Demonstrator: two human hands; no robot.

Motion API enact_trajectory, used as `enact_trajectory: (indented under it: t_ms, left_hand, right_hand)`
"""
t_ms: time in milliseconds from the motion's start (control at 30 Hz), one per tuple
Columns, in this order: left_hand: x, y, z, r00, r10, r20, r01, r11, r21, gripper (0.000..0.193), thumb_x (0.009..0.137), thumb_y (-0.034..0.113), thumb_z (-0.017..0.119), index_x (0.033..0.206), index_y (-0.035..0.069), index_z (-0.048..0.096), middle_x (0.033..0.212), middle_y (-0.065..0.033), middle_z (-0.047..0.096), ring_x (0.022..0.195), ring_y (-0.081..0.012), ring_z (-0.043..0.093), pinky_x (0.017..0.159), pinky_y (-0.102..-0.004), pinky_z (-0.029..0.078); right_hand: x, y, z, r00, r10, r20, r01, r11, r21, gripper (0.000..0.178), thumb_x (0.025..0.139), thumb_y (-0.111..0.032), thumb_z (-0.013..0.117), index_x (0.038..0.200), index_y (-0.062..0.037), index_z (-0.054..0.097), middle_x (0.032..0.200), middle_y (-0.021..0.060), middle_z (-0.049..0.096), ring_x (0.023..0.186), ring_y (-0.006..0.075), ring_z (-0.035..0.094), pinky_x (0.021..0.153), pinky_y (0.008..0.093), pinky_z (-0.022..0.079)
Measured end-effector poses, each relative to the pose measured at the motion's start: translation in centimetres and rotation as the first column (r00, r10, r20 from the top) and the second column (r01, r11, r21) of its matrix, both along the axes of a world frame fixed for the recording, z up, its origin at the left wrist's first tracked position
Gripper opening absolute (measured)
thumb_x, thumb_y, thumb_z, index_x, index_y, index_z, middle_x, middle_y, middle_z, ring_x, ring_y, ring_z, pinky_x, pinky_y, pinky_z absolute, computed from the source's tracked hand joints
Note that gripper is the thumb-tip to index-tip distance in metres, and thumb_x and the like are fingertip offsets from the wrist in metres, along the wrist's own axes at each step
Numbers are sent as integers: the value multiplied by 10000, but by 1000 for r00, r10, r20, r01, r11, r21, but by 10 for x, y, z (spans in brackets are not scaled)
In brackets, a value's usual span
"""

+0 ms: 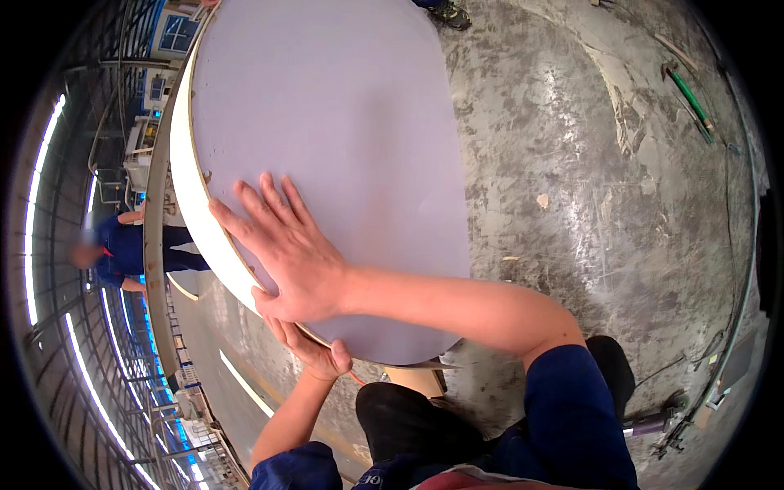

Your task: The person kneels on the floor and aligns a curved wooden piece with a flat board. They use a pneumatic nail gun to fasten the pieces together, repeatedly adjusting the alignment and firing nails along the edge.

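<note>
Right hand (302, 273): fingers spread flat on large smooth lilac-grey panel (327, 122) | Left hand (317, 359): fingers bent beside right thumb, pinch unclear | Advice: press evenly, support edge (214, 249).

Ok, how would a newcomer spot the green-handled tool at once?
From the large grey panel under the person's right hand, look right across the scuffed concrete floor. Near the view's upper right lies the green-handled tool, apparently a dark-headed hammer. Its thick green handle sets it apart from the thin item alongside and the tan strip above.
</note>
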State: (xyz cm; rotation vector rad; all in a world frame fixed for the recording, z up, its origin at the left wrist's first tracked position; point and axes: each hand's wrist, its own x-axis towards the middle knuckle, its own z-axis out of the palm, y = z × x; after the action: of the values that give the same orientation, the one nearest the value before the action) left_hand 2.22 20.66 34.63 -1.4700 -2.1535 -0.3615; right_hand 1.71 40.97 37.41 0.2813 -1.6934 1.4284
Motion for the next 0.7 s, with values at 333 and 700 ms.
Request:
enact_trajectory:
  t_ms: [333, 700]
  left_hand:
    - [-5, 2, 0, 998, -23, -60, 28, 997, 75, 869, 945, 541, 476, 1537, -26, 189, 1561, -306, 187, 1483, -428, 203, 1191, -533, 194]
    - [-176, 260, 226, 876, 81, 475, -132, 988, 75, 674, 1033, 471, 441, 1573, 85, 325, 1623, -119, 318, 1505, -254, 273, 1224, -401, 224]
  right_hand:
    - [4, 2, 2, 999, 35, 5, -35, 999, -18, 1055, 743, -245, 741, 1625, -168, 166, 1633, 261, 170, 1512, 521, 58, 1229, 619, 4]
    - [2, 8, -2, 998, 59, -16, -60, 997, -47, 947, 763, -266, 736, 1573, -120, 267, 1557, 268, 312, 1490, 506, 171, 1237, 611, 40]
